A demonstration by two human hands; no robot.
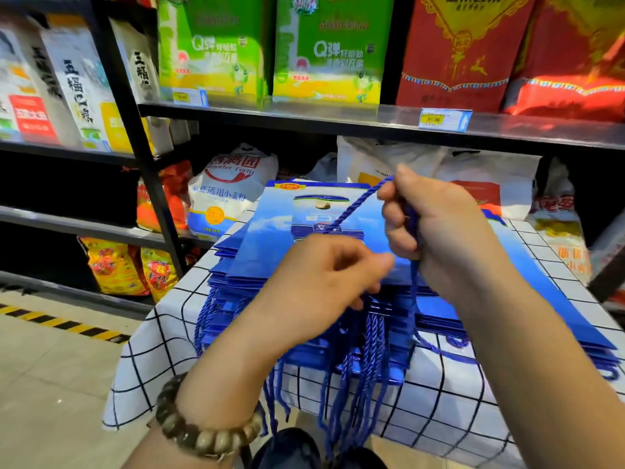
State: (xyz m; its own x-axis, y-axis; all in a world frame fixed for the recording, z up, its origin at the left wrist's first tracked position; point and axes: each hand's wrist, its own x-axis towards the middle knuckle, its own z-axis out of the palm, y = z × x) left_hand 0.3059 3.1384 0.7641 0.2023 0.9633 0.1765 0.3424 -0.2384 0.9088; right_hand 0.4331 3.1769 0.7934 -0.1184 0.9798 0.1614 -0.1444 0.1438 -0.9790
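Blue cord (351, 211) is clamped in the right grip (436, 228), fist closed round it, just above the flat stack of blue paper bags (270, 238) on the checked table (152, 367). Left grip (324, 269) sits curled at the top bag's near edge, can't tell if it's pinching anything. Handles dangle over the table's front edge. Shelves (304, 113) crowd close behind, with open floor (50, 367) off to the left.
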